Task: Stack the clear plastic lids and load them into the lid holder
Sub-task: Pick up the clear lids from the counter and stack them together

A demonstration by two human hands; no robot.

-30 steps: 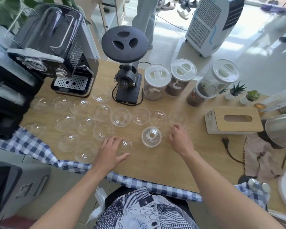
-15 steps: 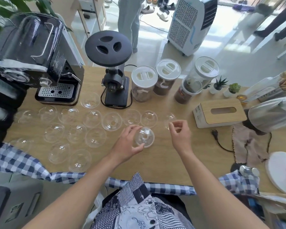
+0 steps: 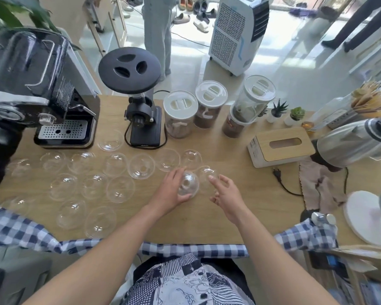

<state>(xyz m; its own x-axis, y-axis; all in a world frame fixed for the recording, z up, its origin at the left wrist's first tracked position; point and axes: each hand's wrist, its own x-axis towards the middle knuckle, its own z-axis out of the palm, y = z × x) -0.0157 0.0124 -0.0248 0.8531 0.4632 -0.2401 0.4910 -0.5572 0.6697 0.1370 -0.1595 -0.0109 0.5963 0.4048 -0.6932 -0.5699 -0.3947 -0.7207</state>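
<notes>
- Left hand [image 3: 169,192]: your grip clasps a clear domed plastic lid [image 3: 187,184] above the wooden worktop [image 3: 229,208].
- Right hand [image 3: 226,195]: your fingertips pinch a second clear lid [image 3: 207,172] at 2 o'clock.

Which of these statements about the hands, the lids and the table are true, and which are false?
1. The left hand holds a clear dome lid. True.
2. The right hand rests flat on the tissue box. False: it is beside the held lid, fingers near a second lid.
3. Many lids lie spread on the wooden table. True.
4. The three canisters have black caps. False: the caps are white.
</notes>
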